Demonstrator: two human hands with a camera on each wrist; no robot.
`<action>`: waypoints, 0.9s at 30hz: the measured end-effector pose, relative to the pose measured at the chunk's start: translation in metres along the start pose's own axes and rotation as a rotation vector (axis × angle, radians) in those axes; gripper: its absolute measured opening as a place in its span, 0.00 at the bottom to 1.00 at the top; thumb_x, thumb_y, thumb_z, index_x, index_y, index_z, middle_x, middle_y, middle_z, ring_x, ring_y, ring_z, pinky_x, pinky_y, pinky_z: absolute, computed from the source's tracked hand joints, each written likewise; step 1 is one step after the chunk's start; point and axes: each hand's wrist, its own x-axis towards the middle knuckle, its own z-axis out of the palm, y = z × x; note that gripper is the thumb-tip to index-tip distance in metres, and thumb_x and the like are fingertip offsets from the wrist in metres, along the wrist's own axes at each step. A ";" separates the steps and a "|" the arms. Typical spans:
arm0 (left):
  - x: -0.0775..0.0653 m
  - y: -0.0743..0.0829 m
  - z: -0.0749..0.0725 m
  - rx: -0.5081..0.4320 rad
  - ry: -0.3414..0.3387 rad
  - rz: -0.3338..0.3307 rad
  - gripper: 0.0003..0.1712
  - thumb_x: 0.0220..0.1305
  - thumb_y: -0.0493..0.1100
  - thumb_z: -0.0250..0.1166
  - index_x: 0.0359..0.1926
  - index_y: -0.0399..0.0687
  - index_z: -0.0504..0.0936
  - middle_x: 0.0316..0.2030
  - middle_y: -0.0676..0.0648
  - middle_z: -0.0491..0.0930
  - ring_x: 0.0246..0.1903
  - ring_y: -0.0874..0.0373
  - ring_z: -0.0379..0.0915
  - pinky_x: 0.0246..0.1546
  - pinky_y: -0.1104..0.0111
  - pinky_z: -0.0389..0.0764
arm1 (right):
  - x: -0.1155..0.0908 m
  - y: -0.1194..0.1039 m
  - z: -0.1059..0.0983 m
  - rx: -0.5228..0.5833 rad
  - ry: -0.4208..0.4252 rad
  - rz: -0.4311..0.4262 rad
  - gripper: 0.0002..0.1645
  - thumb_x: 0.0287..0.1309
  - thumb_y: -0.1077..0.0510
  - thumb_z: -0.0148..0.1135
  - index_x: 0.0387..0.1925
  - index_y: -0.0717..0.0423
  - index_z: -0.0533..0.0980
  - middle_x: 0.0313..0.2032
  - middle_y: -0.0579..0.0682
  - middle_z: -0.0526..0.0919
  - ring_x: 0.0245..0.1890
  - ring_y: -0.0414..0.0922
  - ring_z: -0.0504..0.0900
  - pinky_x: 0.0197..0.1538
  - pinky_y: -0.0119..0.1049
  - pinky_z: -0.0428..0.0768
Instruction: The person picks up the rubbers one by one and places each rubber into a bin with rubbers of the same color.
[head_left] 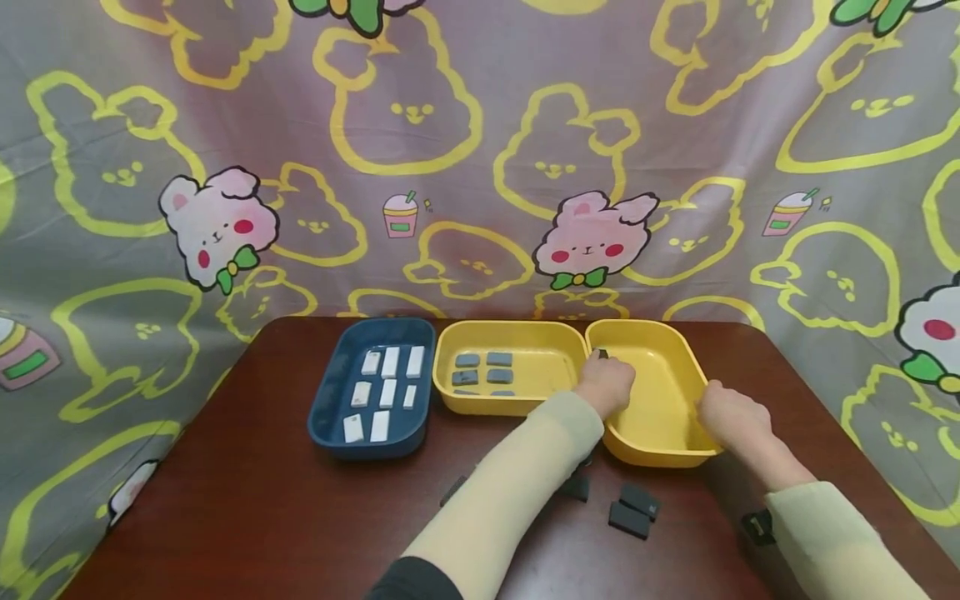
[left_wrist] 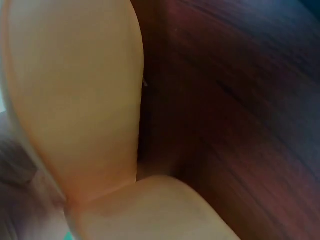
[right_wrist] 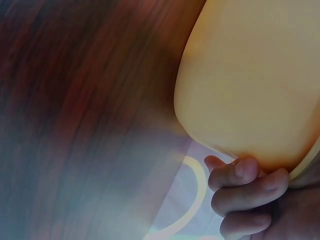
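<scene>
Left hand sits at the near left rim of the right-hand yellow tray, fingers curled over the wall where it meets the neighbouring tray. A small dark piece shows just past the fingertips; whether the hand pinches it or only lies beside it cannot be told.

Right hand grips the same tray at its right rim, lower right of centre in the head view. Two hands on opposite walls reads as a steadying or shifting hold (judgement only).

Outward: the second yellow tray touches the first on its left and carries grey tiles in its left half. Left of that, a blue tray holds white tiles in rows. On the bench, below the right tray, loose dark tiles lie near the forearms.

View differences: the right wrist view shows what the head view hides, namely fingers curled under the yellow tray's outer wall, with cloth beyond the bench edge. The left wrist view gives only the two yellow walls meeting and wood grain; no fingers visible there (blurred). Only the head view shows tray contents.
</scene>
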 end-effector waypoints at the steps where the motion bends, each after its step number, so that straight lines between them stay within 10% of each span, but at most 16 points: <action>1: 0.000 0.001 0.002 0.002 -0.010 -0.009 0.11 0.70 0.46 0.55 0.47 0.63 0.82 0.45 0.59 0.81 0.51 0.63 0.74 0.67 0.62 0.53 | -0.001 -0.001 0.001 0.001 -0.004 0.001 0.17 0.65 0.61 0.45 0.40 0.77 0.63 0.21 0.56 0.70 0.22 0.52 0.71 0.26 0.45 0.72; 27: 0.002 0.006 0.008 0.102 -0.051 -0.024 0.14 0.67 0.52 0.56 0.51 0.66 0.82 0.52 0.59 0.79 0.57 0.60 0.69 0.69 0.60 0.43 | 0.000 0.001 0.001 -0.005 0.015 -0.012 0.20 0.67 0.59 0.45 0.41 0.80 0.62 0.22 0.59 0.71 0.22 0.56 0.72 0.27 0.52 0.73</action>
